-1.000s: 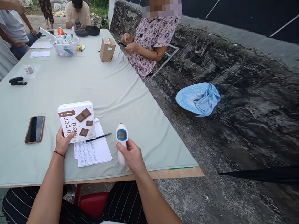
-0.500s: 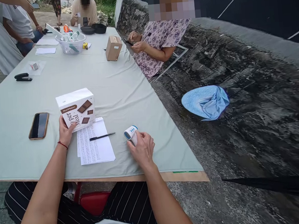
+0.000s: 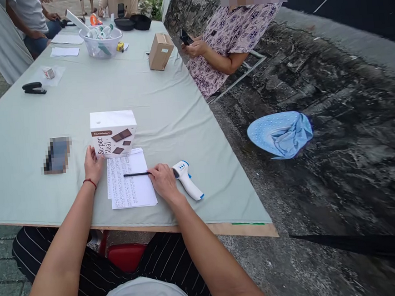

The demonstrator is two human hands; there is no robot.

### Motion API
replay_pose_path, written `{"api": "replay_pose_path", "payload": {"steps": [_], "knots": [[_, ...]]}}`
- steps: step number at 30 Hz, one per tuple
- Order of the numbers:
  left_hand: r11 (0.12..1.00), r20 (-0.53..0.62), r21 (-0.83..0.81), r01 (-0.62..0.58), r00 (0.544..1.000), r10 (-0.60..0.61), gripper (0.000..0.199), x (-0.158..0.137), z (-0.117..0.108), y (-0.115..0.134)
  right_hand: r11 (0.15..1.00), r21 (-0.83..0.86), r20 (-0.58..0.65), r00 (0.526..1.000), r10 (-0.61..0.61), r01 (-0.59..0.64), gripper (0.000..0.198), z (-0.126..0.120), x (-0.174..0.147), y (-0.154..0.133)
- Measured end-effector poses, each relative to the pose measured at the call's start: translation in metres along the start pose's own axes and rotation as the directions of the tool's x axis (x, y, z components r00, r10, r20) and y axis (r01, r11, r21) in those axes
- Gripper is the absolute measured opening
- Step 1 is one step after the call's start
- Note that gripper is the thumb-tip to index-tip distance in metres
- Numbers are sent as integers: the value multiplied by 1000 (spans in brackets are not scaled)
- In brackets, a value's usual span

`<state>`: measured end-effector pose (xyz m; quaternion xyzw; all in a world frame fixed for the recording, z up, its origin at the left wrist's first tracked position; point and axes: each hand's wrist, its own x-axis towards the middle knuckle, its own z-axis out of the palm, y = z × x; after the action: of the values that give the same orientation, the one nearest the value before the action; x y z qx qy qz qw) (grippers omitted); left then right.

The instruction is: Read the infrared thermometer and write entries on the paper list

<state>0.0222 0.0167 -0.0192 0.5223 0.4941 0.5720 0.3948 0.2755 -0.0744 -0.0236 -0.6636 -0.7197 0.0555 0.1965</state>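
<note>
Plainly, our right hand (image 3: 163, 180) pinched the black pen (image 3: 135, 174) over the papers (image 3: 144, 191); at their far edge, our left hand (image 3: 94, 166) gripped the white box (image 3: 113, 121) between thumb and fingers.

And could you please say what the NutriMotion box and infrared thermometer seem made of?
NutriMotion box: probably cardboard, smooth and seemingly matte, given its crisp edges and printed face. Infrared thermometer: likely hard plastic, smooth white, given its rounded, moulded-looking body.

One head-worn camera looks forward and down from just behind the near edge of the surface (image 3: 160, 114). Its view reaches the far edge.
</note>
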Motion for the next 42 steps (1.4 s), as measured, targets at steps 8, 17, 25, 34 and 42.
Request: {"api": "replay_pose_path", "payload": {"steps": [8,17,25,34,42], "knots": [[811,207,542,-219,970,124,47,-55,1,21,810,568,-182,937,297,-147,14,-14,-35,-14],[635,676,602,-484,732,-82,89,-58,-5,25,464,852,42,916,399,-241,14,-8,-84,-58],[670,705,574,-470,700,-112,109,-62,-3,27,525,811,46,924,381,-257,9,-6,-90,-65],[661,705,591,-463,694,-144,110,-63,1,32,620,758,16,956,293,-203,11,-7,-94,-69],[532,697,686,-496,657,-287,112,-65,5,56,691,711,-37,975,220,-129,12,-3,-94,-66]]}}
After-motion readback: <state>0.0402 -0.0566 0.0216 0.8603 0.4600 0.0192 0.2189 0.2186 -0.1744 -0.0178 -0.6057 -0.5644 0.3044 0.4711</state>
